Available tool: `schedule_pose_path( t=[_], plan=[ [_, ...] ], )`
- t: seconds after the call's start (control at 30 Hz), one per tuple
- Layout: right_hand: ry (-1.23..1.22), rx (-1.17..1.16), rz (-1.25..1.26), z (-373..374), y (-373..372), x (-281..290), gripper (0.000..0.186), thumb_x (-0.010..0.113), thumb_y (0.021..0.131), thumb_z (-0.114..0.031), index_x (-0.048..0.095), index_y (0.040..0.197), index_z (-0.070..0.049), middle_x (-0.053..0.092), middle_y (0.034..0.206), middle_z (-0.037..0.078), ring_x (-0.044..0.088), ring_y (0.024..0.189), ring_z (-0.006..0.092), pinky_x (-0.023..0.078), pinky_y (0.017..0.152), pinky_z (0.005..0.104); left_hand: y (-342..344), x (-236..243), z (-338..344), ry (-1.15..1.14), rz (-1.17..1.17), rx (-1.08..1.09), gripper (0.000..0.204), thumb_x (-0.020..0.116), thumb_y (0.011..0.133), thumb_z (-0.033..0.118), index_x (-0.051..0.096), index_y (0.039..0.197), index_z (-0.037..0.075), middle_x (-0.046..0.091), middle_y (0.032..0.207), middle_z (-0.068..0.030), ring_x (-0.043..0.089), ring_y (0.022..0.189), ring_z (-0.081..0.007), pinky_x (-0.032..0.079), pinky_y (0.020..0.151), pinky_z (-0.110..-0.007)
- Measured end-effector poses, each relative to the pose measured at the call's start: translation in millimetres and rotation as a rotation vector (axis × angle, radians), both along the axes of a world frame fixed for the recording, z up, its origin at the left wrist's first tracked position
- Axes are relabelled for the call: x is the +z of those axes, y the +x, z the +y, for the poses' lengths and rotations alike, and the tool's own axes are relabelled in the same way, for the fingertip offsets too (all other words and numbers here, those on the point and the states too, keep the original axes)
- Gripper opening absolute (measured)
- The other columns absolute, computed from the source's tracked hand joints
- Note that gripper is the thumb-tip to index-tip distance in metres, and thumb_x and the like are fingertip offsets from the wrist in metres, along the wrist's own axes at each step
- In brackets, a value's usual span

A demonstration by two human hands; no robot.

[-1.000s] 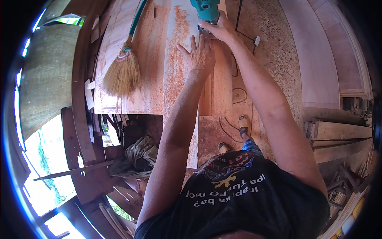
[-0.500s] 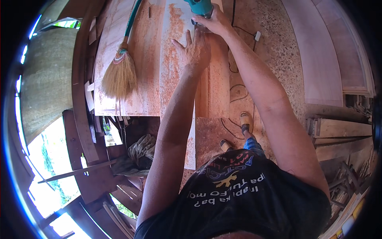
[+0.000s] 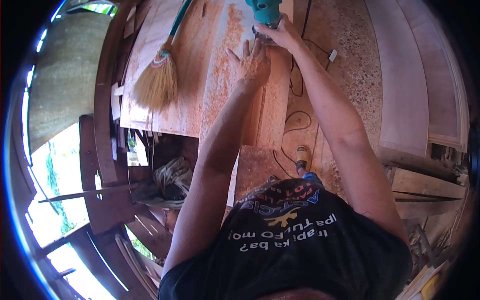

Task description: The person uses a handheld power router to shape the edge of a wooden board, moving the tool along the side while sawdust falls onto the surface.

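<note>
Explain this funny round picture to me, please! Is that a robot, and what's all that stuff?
No robot here, just a person with two bare hands. The camera sits on their head and looks down, so you see their arms and black shirt almost as they do. Its very wide lens makes straight edges look bent.

The right hand grips a teal power tool, perhaps a router; its top is cut off by the picture's edge. The left hand rests, fingers spread, just beside the tool's base, on the woodwork.

Orange-brown sawdust is scattered over a long pale board. To its left, a straw broom with a teal handle lies on a wide wooden panel.
</note>
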State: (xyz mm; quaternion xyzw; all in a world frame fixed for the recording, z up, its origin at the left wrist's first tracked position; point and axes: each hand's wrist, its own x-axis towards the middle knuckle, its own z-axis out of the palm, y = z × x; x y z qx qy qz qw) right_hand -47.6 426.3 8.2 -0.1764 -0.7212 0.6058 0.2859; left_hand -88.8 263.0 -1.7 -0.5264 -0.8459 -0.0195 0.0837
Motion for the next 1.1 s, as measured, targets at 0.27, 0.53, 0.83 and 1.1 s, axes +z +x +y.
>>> schedule_pose_path(
  t=[0.27, 0.53, 0.83, 1.1],
  plan=[
    [0.227, -0.220, 0.018, -4.2, 2.6, -2.1, 0.091, 0.085, 0.071, -0.040, 0.038, 0.138, -0.001, 0.058, 0.127, 0.020, 0.057, 0.119, 0.0314, 0.046, 0.099, 0.0402, 1.7, -4.7, 0.9, 0.027, 0.011, 0.003, 0.049, 0.040, 0.101, 0.033, 0.039, 0.147, 0.014, 0.028, 0.159, -0.0028, 0.024, 0.147, -0.0327, 0.011, 0.106, -0.080],
    [0.293, -0.244, -0.086, 5.3, -0.9, 0.9, 0.097, 0.084, 0.072, -0.042, 0.032, 0.142, -0.001, 0.056, 0.132, 0.023, 0.055, 0.122, 0.0339, 0.045, 0.102, 0.0411, -6.6, -16.8, 8.0, 0.129, -0.005, -0.015, 0.052, 0.040, 0.101, 0.037, 0.036, 0.149, 0.017, 0.027, 0.159, -0.0008, 0.021, 0.148, -0.0331, 0.007, 0.107, -0.079],
    [0.256, -0.225, -0.129, 16.8, -16.0, -22.0, 0.081, 0.085, 0.074, -0.036, 0.042, 0.132, -0.001, 0.061, 0.119, 0.018, 0.061, 0.107, 0.0270, 0.052, 0.089, 0.0382, -15.2, -15.3, 24.4, 0.145, -0.015, 0.009, 0.055, 0.044, 0.100, 0.040, 0.036, 0.149, 0.018, 0.029, 0.158, -0.0003, 0.022, 0.147, -0.0346, 0.006, 0.107, -0.079],
    [0.248, -0.243, -0.116, 26.8, -23.0, -7.3, 0.096, 0.083, 0.067, -0.052, 0.039, 0.136, 0.000, 0.065, 0.118, 0.020, 0.064, 0.111, 0.0331, 0.050, 0.094, 0.0402, -16.5, -18.2, 26.1, 0.117, 0.017, 0.026, 0.057, 0.055, 0.094, 0.036, 0.043, 0.146, 0.017, 0.033, 0.156, -0.0016, 0.026, 0.145, -0.0357, 0.008, 0.106, -0.079]
  ],
)
